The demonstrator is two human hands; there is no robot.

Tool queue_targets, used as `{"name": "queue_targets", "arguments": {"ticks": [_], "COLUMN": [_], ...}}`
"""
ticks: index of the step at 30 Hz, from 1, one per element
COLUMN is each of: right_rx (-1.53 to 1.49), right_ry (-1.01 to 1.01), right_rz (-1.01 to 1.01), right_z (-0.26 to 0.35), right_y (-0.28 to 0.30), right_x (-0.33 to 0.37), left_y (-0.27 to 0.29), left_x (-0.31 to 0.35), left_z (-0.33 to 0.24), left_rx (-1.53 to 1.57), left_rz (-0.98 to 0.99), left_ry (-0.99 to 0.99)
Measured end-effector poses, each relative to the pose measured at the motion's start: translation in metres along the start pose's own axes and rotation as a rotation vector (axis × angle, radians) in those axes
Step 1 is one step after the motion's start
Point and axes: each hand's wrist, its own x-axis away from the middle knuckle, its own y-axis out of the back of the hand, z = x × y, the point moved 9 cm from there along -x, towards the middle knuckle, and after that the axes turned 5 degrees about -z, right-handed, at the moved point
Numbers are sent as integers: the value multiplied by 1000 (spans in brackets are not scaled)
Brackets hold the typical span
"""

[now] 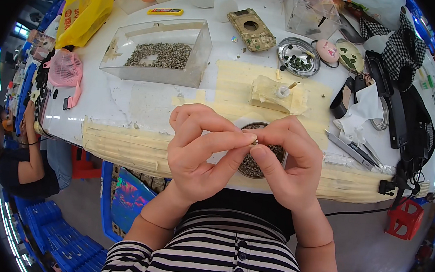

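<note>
My left hand and my right hand meet fingertip to fingertip at the table's near edge. Thumb and forefinger of each are pinched on one tiny greyish piece, too small and too covered to name. Right beneath my fingers stands a round dish of small speckled grey-brown parts, partly hidden by both hands. Just beyond them sits a block wrapped in cream tape, with a white nozzle-like fitting and a thin stick upright in it.
A clear bin holds many small speckled parts. Behind are a camouflage-patterned case, a round metal tin with dark bits and a white bottle. Tweezers lie at right. Another person sits at far left.
</note>
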Motion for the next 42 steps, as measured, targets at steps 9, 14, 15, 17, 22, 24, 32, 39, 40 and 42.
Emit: {"name": "queue_targets", "arguments": {"ticks": [9,14,15,17,22,24,32,39,40,42], "right_rx": [253,304,267,196,135,105,-2,12,23,72], "right_ry": [260,271,222,139,76,40,-33,32,57,115], "right_rz": [-84,-105,-95,-91,-106,-95,-65,-72,-76,-97], "right_z": [29,28,24,16,10,8,-2,4,6,14], "right_y": [8,9,8,7,9,9,4,8,9,11], "right_x": [2,2,1,1,0,0,-1,-1,-1,0], "left_y": [1,3,3,3,0,0,-2,0,1,0], "left_x": [1,1,1,1,1,2,1,1,1,2], "left_z": [2,3,2,2,-1,-1,1,6,6,6], "left_rx": [-77,-45,-40,-31,-80,-87,22,-25,-33,-49], "left_rz": [-33,-46,-46,-47,-32,-26,19,-16,-21,-23], "left_ry": [0,1,0,-3,-29,-37,3,51,49,45]}}
